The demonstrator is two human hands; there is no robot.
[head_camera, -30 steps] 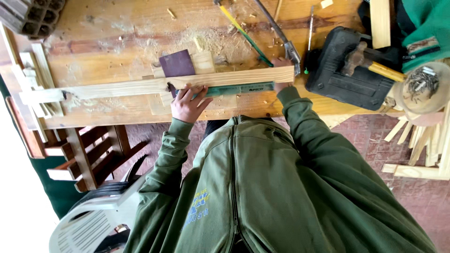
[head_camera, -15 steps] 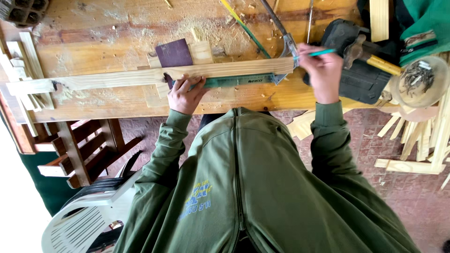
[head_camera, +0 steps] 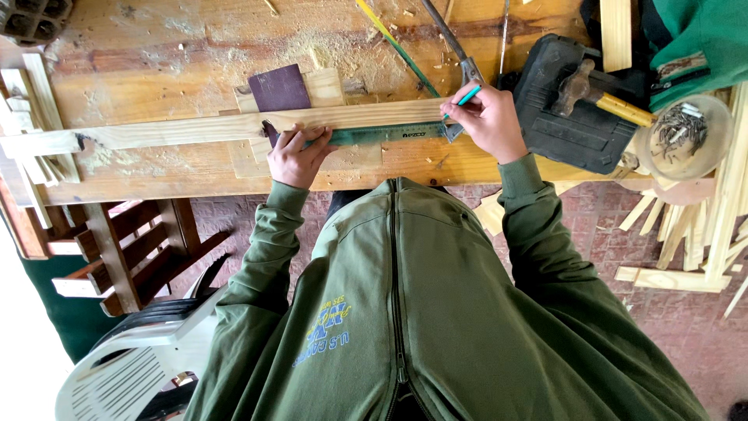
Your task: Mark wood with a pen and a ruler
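A long pale wooden strip lies across the wooden workbench. Along its near edge rests a green metal ruler. My left hand presses flat on the ruler's left end and the strip. My right hand holds a teal pencil, its tip at the ruler's right end on the strip. My green jacket fills the lower view.
A dark purple sandpaper sheet lies behind the strip. A hammer rests on a black case at right, beside a clear bowl of nails. Wood offcuts lie on the floor at right; a white plastic chair stands lower left.
My right hand came up from below the bench edge, took the teal pencil and brought it down to the ruler's right end. My left hand stayed on the ruler.
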